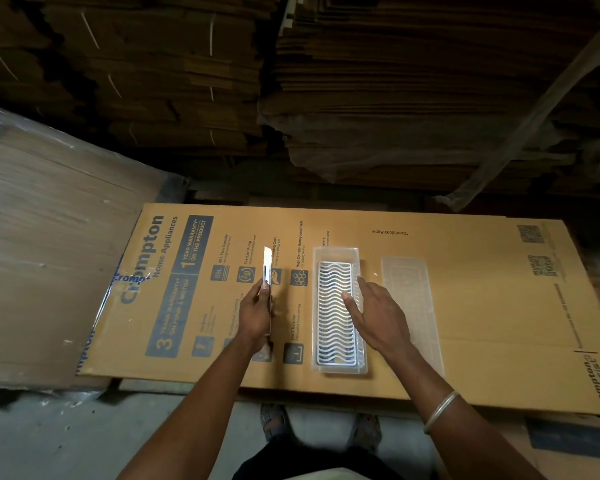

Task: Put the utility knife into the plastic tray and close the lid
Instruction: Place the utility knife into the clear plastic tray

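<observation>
Left hand (pixel 255 313) grips the knife (pixel 267 271). Right hand (pixel 374 313), fingers spread, rests on the tray (pixel 336 368); the lid (pixel 409 282) lies just right of it.

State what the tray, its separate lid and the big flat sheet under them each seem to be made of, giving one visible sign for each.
Tray: clear plastic; the sheet shows through its walls. The wavy white insert inside looks like plastic too.
Lid: frosted, translucent plastic; the brown beneath shows through it.
Sheet: brown cardboard, matte, printed, with fold creases.
</observation>
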Demonstrator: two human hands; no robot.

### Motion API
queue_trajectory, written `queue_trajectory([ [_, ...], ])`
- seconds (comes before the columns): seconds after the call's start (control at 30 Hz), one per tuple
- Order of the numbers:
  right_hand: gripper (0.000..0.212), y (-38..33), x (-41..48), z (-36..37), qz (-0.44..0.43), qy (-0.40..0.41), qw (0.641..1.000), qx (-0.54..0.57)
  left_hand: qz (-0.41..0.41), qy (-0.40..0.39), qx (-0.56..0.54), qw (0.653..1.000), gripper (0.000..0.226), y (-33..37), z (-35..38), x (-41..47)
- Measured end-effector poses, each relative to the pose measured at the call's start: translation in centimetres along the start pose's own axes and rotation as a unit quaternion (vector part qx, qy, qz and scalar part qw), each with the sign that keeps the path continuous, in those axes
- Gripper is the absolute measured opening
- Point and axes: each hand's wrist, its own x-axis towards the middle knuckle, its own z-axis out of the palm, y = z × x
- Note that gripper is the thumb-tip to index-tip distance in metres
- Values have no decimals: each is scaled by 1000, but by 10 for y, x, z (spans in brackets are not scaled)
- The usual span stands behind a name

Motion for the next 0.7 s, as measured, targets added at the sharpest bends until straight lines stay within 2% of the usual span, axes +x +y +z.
queue_trajectory([
  [0.37,68,-5,-1,5,-18,4,1000,4,-15,-48,6,999,48,23,2,-16],
  [0.57,68,-4,-3,3,-17,10,1000,6,-59,-65,-26,996,69,29,2,-23],
  [0.7,67,-3,-5,1,-13,18,1000,9,-66,-64,-31,995,68,36,12,-30],
])
